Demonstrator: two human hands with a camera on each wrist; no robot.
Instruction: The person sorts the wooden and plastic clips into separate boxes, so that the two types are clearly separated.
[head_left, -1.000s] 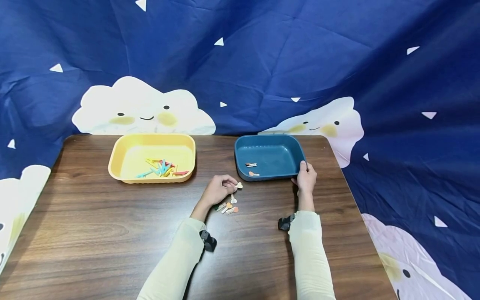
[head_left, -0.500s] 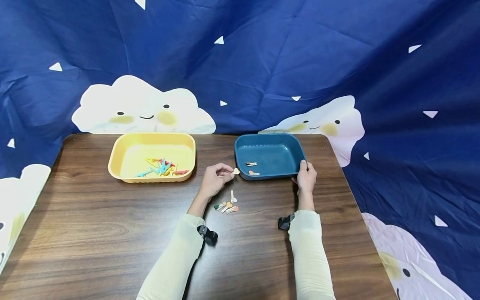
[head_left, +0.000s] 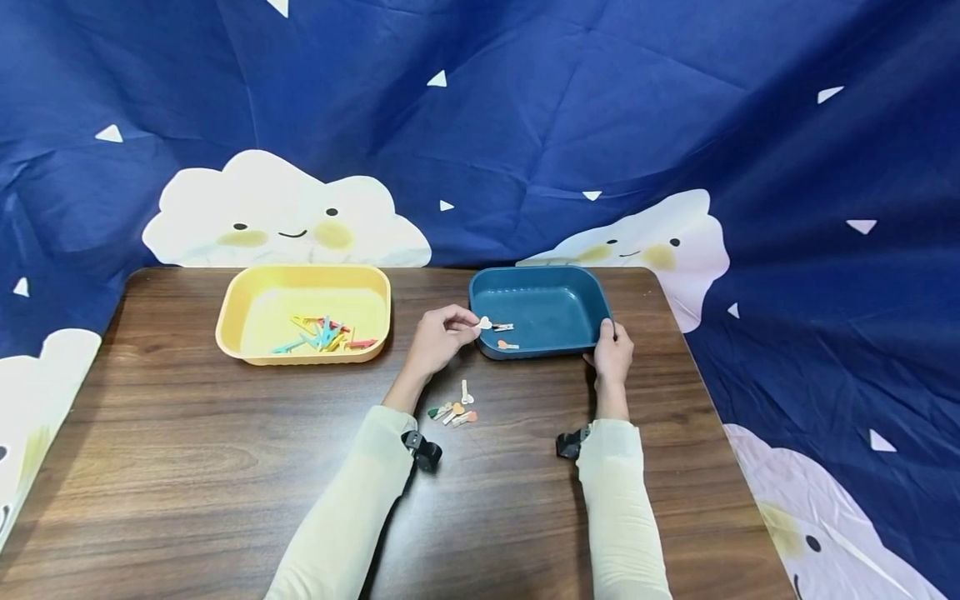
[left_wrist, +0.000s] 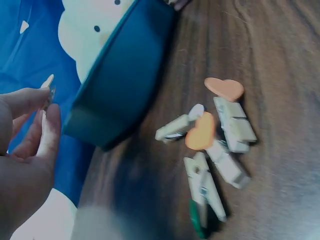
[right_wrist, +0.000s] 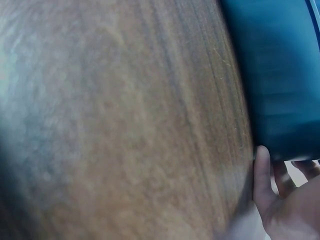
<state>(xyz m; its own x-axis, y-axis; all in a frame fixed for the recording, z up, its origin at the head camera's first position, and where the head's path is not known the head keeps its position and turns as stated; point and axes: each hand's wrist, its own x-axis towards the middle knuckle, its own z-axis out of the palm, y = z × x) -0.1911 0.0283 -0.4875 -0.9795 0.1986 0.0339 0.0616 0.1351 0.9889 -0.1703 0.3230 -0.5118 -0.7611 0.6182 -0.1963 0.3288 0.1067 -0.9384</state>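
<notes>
My left hand (head_left: pixel 441 337) pinches a small wooden clothespin with a pale heart (head_left: pixel 485 322) at the left rim of the blue plastic bin (head_left: pixel 540 353). In the left wrist view the clothespin (left_wrist: pixel 49 92) shows edge-on between thumb and fingers, above the bin's rim. My right hand (head_left: pixel 613 360) holds the bin's near right corner; the right wrist view has the thumb (right_wrist: pixel 262 172) against the wall. Inside the bin lie a clothespin with an orange heart (head_left: pixel 504 344) and another clothespin (head_left: pixel 504 327). Several heart clothespins (left_wrist: pixel 231 122) are grouped on the table below my left hand.
A yellow bin (head_left: pixel 303 361) with several red, yellow and blue plastic clothespins (head_left: pixel 328 335) stands at the back left of the brown wooden table (head_left: pixel 187 467). A dark blue cloth (head_left: pixel 495 125) with clouds hangs behind the table.
My left hand has moved up and away from the loose clothespins to the blue bin's left rim, carrying the pale-heart clothespin. My right hand stays at the bin's corner.
</notes>
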